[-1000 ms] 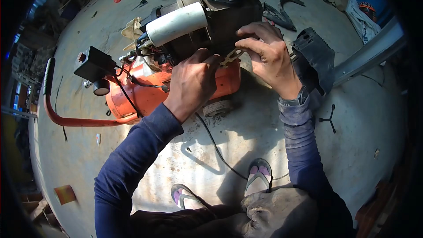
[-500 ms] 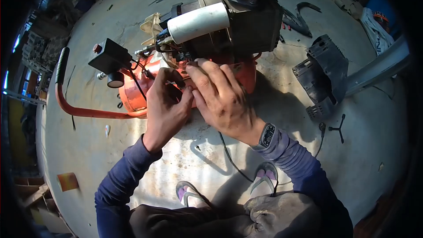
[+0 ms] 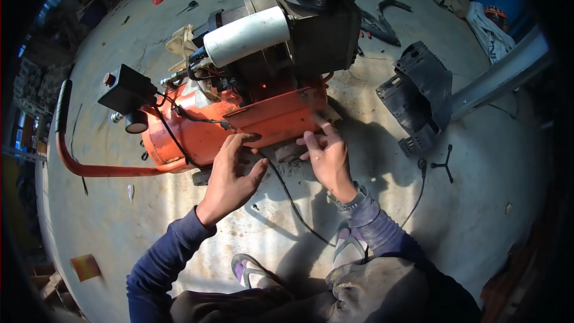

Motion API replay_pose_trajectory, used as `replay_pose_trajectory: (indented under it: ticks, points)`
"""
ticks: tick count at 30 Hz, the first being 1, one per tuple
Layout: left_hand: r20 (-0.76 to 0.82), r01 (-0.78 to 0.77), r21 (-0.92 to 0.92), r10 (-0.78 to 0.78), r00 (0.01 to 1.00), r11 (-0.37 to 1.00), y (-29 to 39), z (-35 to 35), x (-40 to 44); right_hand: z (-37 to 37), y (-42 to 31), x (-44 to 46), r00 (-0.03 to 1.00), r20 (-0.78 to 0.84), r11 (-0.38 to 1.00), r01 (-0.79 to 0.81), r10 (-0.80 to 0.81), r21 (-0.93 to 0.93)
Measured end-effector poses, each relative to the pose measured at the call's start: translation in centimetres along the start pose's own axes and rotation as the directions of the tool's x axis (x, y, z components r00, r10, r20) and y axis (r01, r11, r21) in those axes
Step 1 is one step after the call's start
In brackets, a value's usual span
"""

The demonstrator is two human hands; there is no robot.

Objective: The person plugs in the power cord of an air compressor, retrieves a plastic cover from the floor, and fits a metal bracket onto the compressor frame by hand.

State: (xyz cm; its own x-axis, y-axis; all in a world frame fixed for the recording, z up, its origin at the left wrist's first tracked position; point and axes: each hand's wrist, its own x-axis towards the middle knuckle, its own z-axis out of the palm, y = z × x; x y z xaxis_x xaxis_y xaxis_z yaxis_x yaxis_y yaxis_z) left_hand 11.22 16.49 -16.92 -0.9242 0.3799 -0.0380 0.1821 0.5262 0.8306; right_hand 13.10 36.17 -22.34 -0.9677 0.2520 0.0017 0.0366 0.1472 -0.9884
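Note:
An orange air compressor (image 3: 185, 128) stands on the floor, with a white cylinder (image 3: 246, 36) and a dark motor housing (image 3: 326, 36) on top. Just in front of the tank, my left hand (image 3: 230, 170) is raised with thumb and fingers apart, nothing seen between them. Further right, my right hand (image 3: 327, 158) is near the tank's lower right edge, its fingers partly spread and the index finger reaching towards the tank. No held object shows in it. A black box with a red button (image 3: 125, 88) sits at the tank's left end.
A black plastic cover (image 3: 421, 93) lies right of the compressor, beside a metal post (image 3: 508, 75). A three-armed tool (image 3: 443, 164) and a cable plug (image 3: 422, 166) are on the floor. An orange handle (image 3: 107, 170) sticks out left. A black cable (image 3: 290, 200) runs near my feet.
My hands were together at the compressor, first around a small flat brass-coloured piece. They have since come apart and lower, and that piece is no longer visible. The camera view has shifted.

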Motion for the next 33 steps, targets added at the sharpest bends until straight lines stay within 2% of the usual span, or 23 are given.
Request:
replay_pose_trajectory:
  ticks: [1,2,4,5,8,9,11,12,14,16,17,18,19,21,22,25,26,28,29,30,31,32,33]
  points:
    - [0.008,0.017,-0.011,-0.017,1.000,1.000,0.0,0.0,0.0,-0.7,-0.2,0.4,0.990,-0.015,0.914,-0.121,0.138,0.386]
    - [0.015,0.035,-0.022,-0.034,0.999,0.999,0.1,0.0,-0.1,-1.5,0.0,0.7,0.990,-0.017,0.915,-0.124,0.141,0.385]
    - [0.020,0.055,-0.032,-0.055,0.998,0.998,0.1,0.0,-0.3,-2.8,0.0,1.3,0.976,-0.091,0.625,-0.054,0.197,0.778]
    - [0.018,0.048,-0.023,-0.047,0.999,0.999,0.2,-0.1,-0.4,-3.0,-0.4,1.8,0.977,-0.086,0.624,-0.057,0.197,0.779]
    - [0.012,0.036,-0.004,-0.036,0.999,0.999,0.3,-0.3,-0.7,-3.5,-2.6,2.8,0.927,-0.345,0.607,0.189,0.150,0.772]
    - [0.004,0.045,-0.009,-0.045,0.999,0.999,0.4,-0.4,-0.8,-3.2,-3.4,3.0,0.927,-0.342,0.606,0.187,0.151,0.773]
    - [-0.008,0.059,-0.019,-0.060,0.998,0.998,0.5,-0.6,-0.8,-1.6,-5.4,3.1,0.906,-0.406,0.697,0.370,-0.123,0.614]
    - [-0.007,0.059,-0.018,-0.060,0.998,0.998,0.4,-0.7,-0.7,-1.0,-6.3,2.8,0.905,-0.407,0.696,0.370,-0.122,0.615]
    - [-0.068,0.066,-0.097,-0.072,0.995,0.993,-0.1,-1.0,-0.5,0.3,-7.5,2.3,0.823,-0.313,0.731,0.566,-0.474,0.381]
    - [-0.095,0.065,-0.136,-0.079,0.992,0.989,-0.4,-1.5,0.0,1.4,-7.6,2.5,0.760,-0.111,0.713,0.641,-0.640,0.283]
    - [-0.095,0.094,-0.388,-0.141,0.985,0.917,-0.4,-1.9,0.3,1.8,-7.9,2.2,0.716,0.019,0.714,0.693,-0.698,0.098]
    - [-0.078,0.111,-0.613,-0.200,0.977,0.782,-0.4,-2.4,0.5,2.3,-8.2,1.9,0.674,0.160,0.670,0.737,-0.721,-0.085]
    - [-0.047,0.118,-0.796,-0.255,0.966,0.593,-0.3,-2.6,0.7,3.3,-7.8,1.8,0.676,0.157,0.671,0.736,-0.720,-0.088]
    - [0.002,0.158,-0.817,-0.270,0.963,0.554,0.0,-2.4,0.9,5.0,-6.1,1.9,0.566,0.258,0.504,0.820,-0.783,-0.271]
    - [0.046,0.194,-0.836,-0.287,0.957,0.513,0.1,-2.3,0.9,5.0,-5.6,1.7,0.566,0.258,0.504,0.820,-0.783,-0.271]
    - [0.138,0.270,-0.856,-0.307,0.942,0.441,-1.1,-1.5,0.6,4.3,-4.0,0.6,0.760,0.483,0.745,0.605,-0.435,-0.281]
    - [0.195,0.315,-0.855,-0.308,0.931,0.413,-1.9,-0.8,0.4,4.2,-2.9,0.0,0.760,0.487,0.747,0.602,-0.430,-0.281]
    - [0.253,0.361,-0.851,-0.305,0.918,0.382,-2.4,-0.3,0.1,3.8,-0.5,-1.0,0.864,0.271,0.710,0.503,-0.424,-0.494]
    - [0.285,0.405,-0.831,-0.334,0.898,0.381,-2.4,-0.1,0.0,3.4,0.4,-0.9,0.865,0.272,0.709,0.502,-0.422,-0.496]
    - [0.315,0.448,-0.810,-0.362,0.877,0.380,-2.4,-0.1,-0.1,2.9,1.2,-0.8,0.945,0.174,0.822,0.327,-0.277,-0.465]
    - [0.343,0.489,-0.787,-0.392,0.854,0.376,-2.4,-0.1,-0.1,2.2,1.9,-0.8,0.990,0.084,0.900,0.139,-0.114,-0.413]
    - [0.343,0.489,-0.788,-0.393,0.853,0.375,-2.4,-0.1,-0.2,1.2,1.2,-0.7,0.995,0.060,0.993,-0.079,0.085,-0.087]
    - [0.337,0.483,-0.783,-0.385,0.859,0.392,-2.3,-0.3,-0.1,0.1,0.5,-0.6,0.955,0.102,0.924,-0.294,0.277,0.247]
